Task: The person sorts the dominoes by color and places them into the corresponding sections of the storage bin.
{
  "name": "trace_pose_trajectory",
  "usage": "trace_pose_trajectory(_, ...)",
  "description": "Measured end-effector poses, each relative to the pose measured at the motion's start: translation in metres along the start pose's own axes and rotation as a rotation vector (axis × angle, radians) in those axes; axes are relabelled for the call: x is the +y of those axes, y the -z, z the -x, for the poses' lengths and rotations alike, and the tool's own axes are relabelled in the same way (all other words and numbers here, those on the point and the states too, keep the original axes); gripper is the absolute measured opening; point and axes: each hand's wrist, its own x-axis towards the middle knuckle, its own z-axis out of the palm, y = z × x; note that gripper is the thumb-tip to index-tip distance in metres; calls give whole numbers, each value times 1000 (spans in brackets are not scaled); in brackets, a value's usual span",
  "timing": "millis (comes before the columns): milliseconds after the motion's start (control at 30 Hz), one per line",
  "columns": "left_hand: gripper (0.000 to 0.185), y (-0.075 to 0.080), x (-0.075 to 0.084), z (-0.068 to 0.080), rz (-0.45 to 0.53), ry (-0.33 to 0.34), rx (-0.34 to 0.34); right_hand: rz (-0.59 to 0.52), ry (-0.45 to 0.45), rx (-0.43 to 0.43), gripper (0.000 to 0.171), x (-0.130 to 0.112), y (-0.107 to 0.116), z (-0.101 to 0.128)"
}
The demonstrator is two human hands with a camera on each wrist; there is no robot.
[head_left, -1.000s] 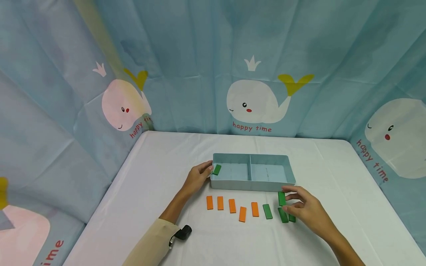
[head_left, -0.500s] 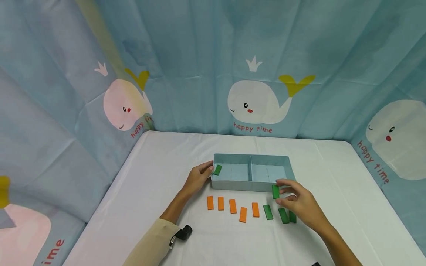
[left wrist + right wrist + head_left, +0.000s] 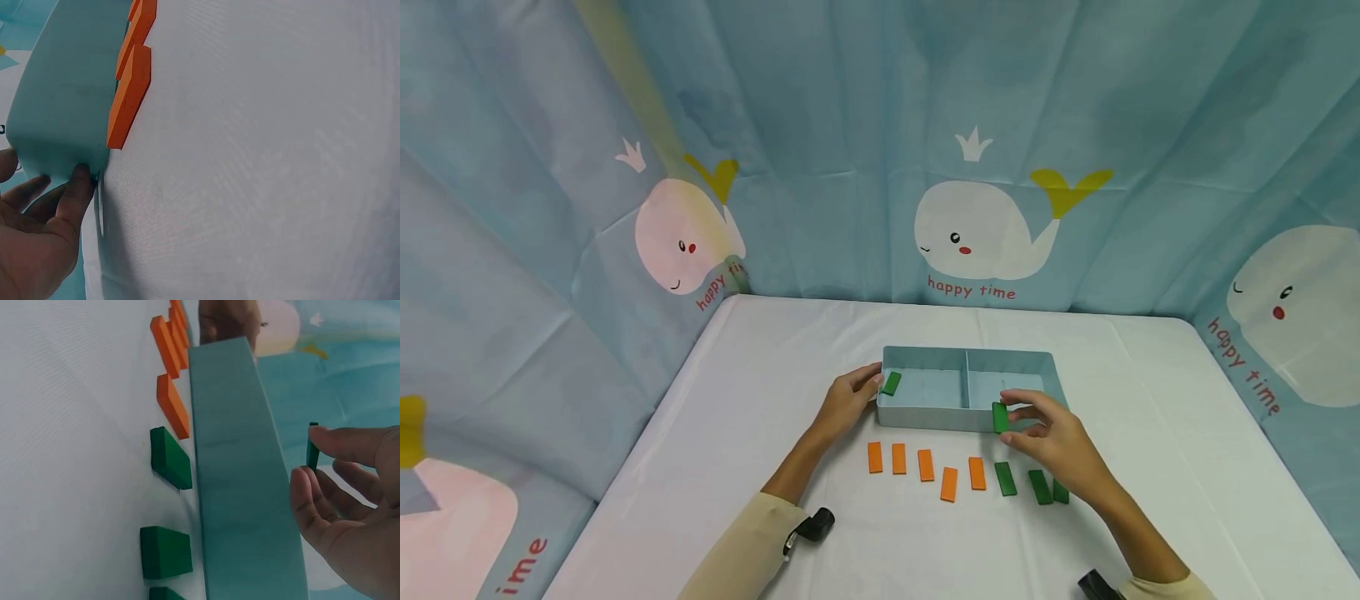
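A light blue two-compartment box (image 3: 928,418) sits on the white table. At its left end my left hand (image 3: 844,404) rests its fingertips against the outer wall, as the left wrist view also shows. My right hand (image 3: 1054,433) pinches a green domino-like tile (image 3: 1000,417) between thumb and fingers, raised at the front wall of the right compartment. In the right wrist view the pinched tile (image 3: 313,447) appears edge-on, beyond the box wall. Another green tile (image 3: 891,383) leans in the left compartment's left end.
In front of the box lies a row of several orange tiles (image 3: 925,465). Three green tiles (image 3: 1005,478) continue it to the right, the last partly behind my right wrist. Blue whale-print curtains (image 3: 820,225) enclose the table's back and sides.
My right hand has moved left and away from me with the pinched green tile, from above the green tiles to the box's front wall. The left hand stays at the box's end.
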Motion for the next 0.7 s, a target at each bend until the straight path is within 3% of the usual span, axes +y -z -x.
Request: trace_pose_trajectory(700,51,-1,2,-1,-11,6,4,-20,-25,-7,57,-7,-19,-29)
